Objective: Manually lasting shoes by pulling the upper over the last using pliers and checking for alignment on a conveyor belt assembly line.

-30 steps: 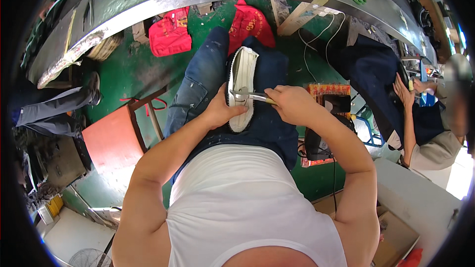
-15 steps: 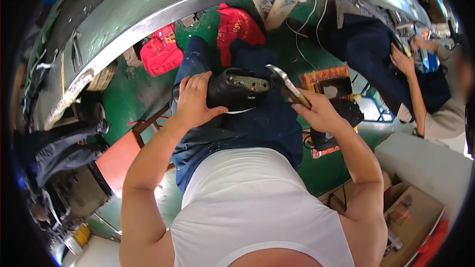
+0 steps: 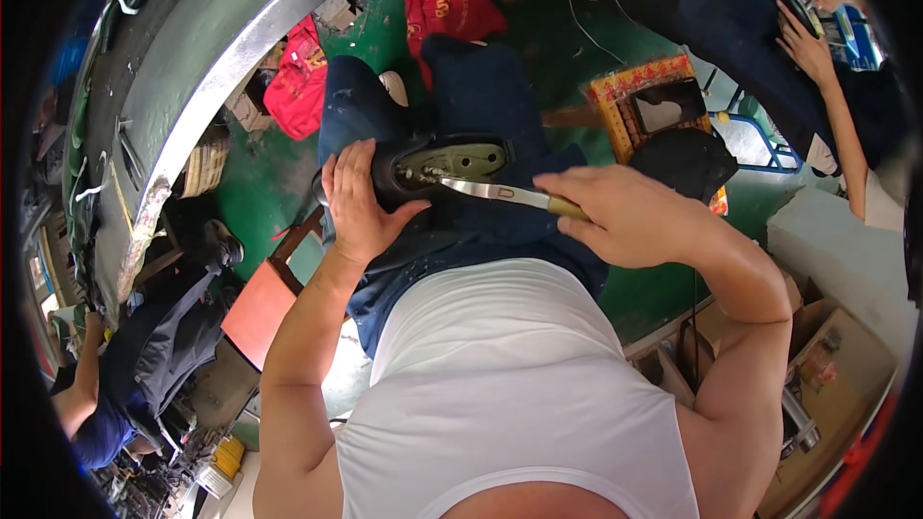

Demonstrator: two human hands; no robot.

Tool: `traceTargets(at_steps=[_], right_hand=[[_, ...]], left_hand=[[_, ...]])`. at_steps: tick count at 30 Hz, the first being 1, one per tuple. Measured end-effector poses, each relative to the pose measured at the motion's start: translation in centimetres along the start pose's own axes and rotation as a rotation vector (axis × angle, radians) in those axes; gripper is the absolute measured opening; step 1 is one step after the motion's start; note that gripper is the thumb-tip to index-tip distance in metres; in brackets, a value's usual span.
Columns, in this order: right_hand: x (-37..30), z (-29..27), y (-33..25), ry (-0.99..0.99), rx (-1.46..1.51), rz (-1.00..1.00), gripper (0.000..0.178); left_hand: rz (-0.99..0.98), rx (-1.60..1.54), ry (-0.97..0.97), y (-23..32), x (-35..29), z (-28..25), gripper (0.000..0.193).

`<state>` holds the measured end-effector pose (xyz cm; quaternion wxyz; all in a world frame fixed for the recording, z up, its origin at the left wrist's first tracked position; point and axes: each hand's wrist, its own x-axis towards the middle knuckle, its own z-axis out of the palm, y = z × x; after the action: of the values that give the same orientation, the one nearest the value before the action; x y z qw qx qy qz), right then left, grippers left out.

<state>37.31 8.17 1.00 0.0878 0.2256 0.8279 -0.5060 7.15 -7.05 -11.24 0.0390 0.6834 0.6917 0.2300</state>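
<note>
A black shoe upper [image 3: 387,169] lies across my lap, with a green shoe last [image 3: 481,160] showing through its open underside. Two round holes mark the last's right part, and pale scraps sit toward its left end. My left hand [image 3: 358,202] grips the upper's left side, thumb and fingers spread around it. In my right hand [image 3: 625,216] is a curved metal hand tool [image 3: 505,193] with a yellowish handle. Its narrow tip reaches the near edge of the shoe's opening; whether it touches the last I cannot tell.
Red bags [image 3: 452,10] lie on the green floor beyond my knees. A patterned stool [image 3: 615,101] with a black cap [image 3: 685,168] stands to the right. A long metal-edged bench [image 3: 226,58] curves along the left. A co-worker's hand [image 3: 806,43] shows at far right; an open cardboard box [image 3: 846,375] stands at lower right.
My right hand has brought the tool left and down to the shoe's opening. The left hand still holds the shoe, and the whole view has shifted slightly.
</note>
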Motion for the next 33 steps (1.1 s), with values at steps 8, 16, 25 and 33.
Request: traceTargets(at_steps=[8, 16, 25, 33], right_hand=[[4.3, -3.8, -2.7, 0.053, -0.816, -0.208, 0.051], [7.6, -5.2, -6.8, 0.133, -1.200, -0.452, 0.025], [4.4, -9.1, -4.1, 0.005, -0.863, -0.189, 0.005], [4.3, -6.1, -3.6, 0.070, -0.837, -0.135, 0.018]], left_hand=[[-0.034, 0.018, -0.023, 0.5, 0.3, 0.1, 0.105], [-0.020, 0.017, -0.002, 0.6, 0.5, 0.6, 0.101], [-0.039, 0.011, 0.019, 0.4, 0.5, 0.5, 0.102], [-0.064, -0.005, -0.037, 0.3, 1.0, -0.2, 0.098]])
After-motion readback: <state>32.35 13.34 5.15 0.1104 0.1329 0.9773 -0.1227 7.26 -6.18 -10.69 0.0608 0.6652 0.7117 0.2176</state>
